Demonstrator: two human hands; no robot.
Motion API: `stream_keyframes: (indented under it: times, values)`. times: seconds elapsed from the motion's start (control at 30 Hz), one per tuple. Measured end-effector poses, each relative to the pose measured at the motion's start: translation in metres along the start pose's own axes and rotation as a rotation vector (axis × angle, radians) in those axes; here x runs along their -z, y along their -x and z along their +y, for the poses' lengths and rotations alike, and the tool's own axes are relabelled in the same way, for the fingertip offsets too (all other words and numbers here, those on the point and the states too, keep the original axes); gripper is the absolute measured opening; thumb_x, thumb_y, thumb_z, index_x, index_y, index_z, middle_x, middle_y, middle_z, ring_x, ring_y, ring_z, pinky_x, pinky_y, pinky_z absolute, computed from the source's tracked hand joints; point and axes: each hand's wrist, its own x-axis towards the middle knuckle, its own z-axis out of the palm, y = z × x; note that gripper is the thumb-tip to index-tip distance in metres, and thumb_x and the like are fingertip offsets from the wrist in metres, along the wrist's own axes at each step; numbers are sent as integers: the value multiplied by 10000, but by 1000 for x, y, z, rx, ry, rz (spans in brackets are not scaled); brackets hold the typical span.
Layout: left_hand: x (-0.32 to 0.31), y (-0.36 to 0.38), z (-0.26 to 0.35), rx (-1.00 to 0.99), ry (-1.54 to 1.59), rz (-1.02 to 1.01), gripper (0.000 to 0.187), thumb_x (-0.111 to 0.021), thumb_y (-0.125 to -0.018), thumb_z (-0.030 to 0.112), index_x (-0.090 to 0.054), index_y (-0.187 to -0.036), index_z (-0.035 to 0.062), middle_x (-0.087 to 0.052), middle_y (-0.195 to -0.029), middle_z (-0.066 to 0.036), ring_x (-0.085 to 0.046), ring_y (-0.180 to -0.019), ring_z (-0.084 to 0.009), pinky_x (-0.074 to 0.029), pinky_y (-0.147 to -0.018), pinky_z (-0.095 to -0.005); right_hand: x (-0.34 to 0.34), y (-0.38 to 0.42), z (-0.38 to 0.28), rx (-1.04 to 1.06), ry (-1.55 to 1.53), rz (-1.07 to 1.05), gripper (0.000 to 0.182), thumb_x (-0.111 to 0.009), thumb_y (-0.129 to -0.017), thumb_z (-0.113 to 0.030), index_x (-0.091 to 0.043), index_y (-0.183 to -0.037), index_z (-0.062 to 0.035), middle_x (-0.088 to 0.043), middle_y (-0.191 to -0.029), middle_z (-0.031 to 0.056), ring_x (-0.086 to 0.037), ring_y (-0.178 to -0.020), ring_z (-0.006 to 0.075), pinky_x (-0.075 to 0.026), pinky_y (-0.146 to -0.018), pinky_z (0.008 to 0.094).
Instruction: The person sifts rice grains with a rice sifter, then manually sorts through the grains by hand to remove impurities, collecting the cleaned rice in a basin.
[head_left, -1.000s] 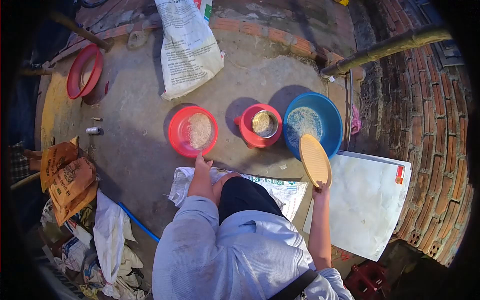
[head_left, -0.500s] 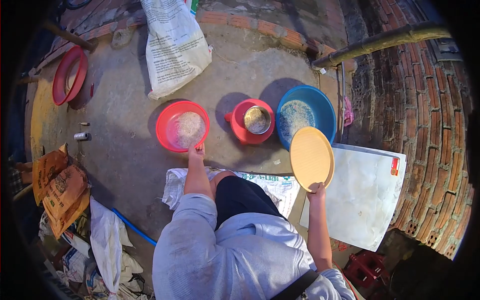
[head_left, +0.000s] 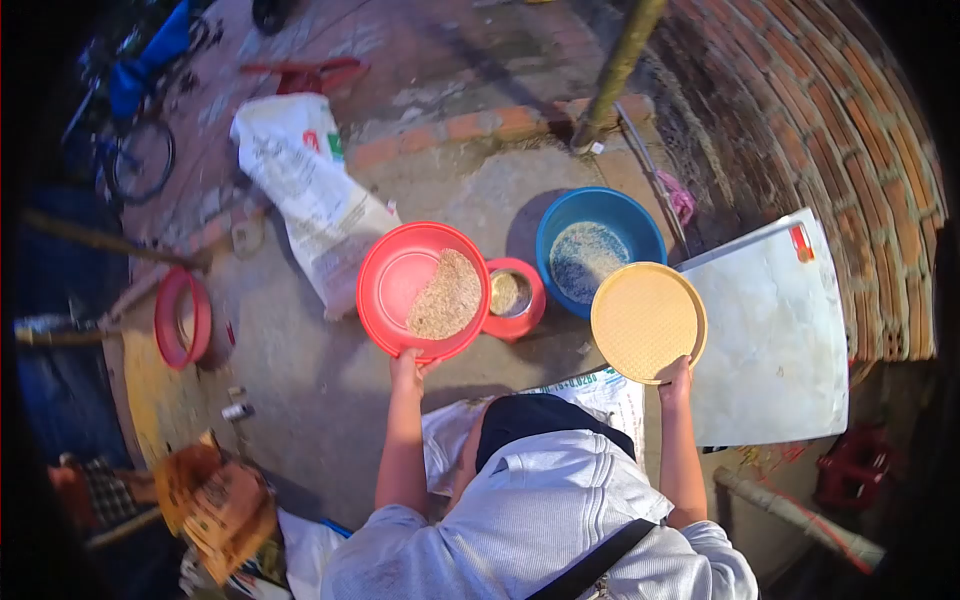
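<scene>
My left hand (head_left: 408,370) grips the near rim of a red plastic basin (head_left: 393,285), with a pile of pale brownish grain (head_left: 446,298) lying toward its right side. The basin appears raised, and its edge overlaps a red stool-like base (head_left: 518,326). On that base stands a metal bowl (head_left: 528,296) with grain in it. My right hand (head_left: 676,378) is closed on the near edge of a round, shallow yellow tray (head_left: 648,315) with a fine patterned bottom. Beyond the tray, a blue basin (head_left: 650,245) holds whitish grain.
A white printed sack (head_left: 315,210) lies ahead on the left. Another red basin (head_left: 170,325) stands farther left. At right are a white panel (head_left: 770,350), a brick wall (head_left: 830,170) and a bamboo pole (head_left: 620,70). Brown paper bags (head_left: 225,505) lie at lower left.
The red basin has come up in my left hand and moved right, and its grain has shifted. The yellow tray has turned to face up more. My view has swung left.
</scene>
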Motion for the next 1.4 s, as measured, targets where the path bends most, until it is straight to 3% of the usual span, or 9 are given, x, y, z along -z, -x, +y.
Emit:
stream_keyframes:
  times: [0.17, 0.3, 0.53, 0.67, 0.77, 0.87, 1.0, 1.27, 1.4]
  values:
    - [-83, 69, 42, -160, -116, -259, 366, -479, -767, -10, -460, -1133, -24, -575, -1001, -151, -635, -757, -262, -587, -512, -351, -3, -3, 12, -8, -88, 97, 466, -422, -952, -391, -360, -1263, -50, -504, -1205, 143, -529, -1084, 286, -444, -923, 427]
    - [-155, 119, 47, -336, -174, -448, 359, -466, -779, 0, -448, -1131, -64, -587, -982, -174, -644, -697, -255, -569, -454, -332, -17, 2, 4, -101, -12, -54, 433, -448, -946, -375, -468, -1176, -8, -586, -1076, 124, -572, -996, 233, -469, -842, 362]
    - [-240, 177, 31, -477, -186, -682, 281, -488, -797, 13, -492, -1054, -100, -598, -927, -164, -632, -620, -235, -549, -418, -306, -33, 45, -58, -18, -210, -225, 467, -453, -944, -393, -484, -1204, -5, -583, -1137, 112, -577, -1005, 207, -467, -856, 318]
    - [-263, 202, 28, -520, -200, -695, 231, -497, -805, 20, -526, -986, -122, -616, -850, -151, -623, -559, -223, -541, -411, -297, -28, 61, -84, 49, -284, -199, 496, -437, -947, -407, -471, -1224, 3, -580, -1146, 114, -575, -1012, 206, -466, -861, 316]
    - [-273, 208, 28, -603, -238, -722, 233, -489, -813, 24, -525, -990, -123, -618, -866, -157, -625, -567, -220, -540, -414, -299, -17, 61, -89, 98, -332, -201, 516, -427, -948, -420, -463, -1232, 10, -577, -1151, 115, -574, -1013, 206, -466, -862, 314]
    - [-278, 207, 28, -533, -344, -713, 294, -485, -799, 16, -488, -1069, -103, -598, -943, -170, -633, -646, -232, -545, -417, -305, -14, 66, -92, 106, -346, -142, 497, -401, -957, -415, -472, -1223, -1, -580, -1147, 117, -576, -1010, 207, -475, -846, 326]
    - [-281, 222, 27, -599, -283, -778, 241, -468, -819, 10, -521, -1021, -110, -615, -903, -160, -633, -613, -216, -548, -427, -293, -14, 62, -83, 95, -351, -141, 507, -407, -953, -423, -473, -1227, -1, -579, -1150, 120, -576, -1011, 208, -473, -844, 322]
    - [-279, 223, 28, -626, -256, -797, 256, -466, -814, 1, -506, -1044, -104, -609, -916, -166, -639, -636, -229, -549, -427, -289, -8, 41, -62, 104, -220, -124, 432, -421, -950, -425, -541, -1077, -30, -608, -901, 40, -582, -804, 141, -478, -714, 282]
    - [-280, 223, 31, -661, -237, -778, 266, -469, -810, -7, -495, -1056, -103, -604, -917, -167, -641, -639, -232, -549, -420, -287, -26, 68, -84, 105, -287, -106, 428, -426, -949, -426, -542, -1069, -32, -590, -863, 27, -563, -767, 127, -468, -692, 273]
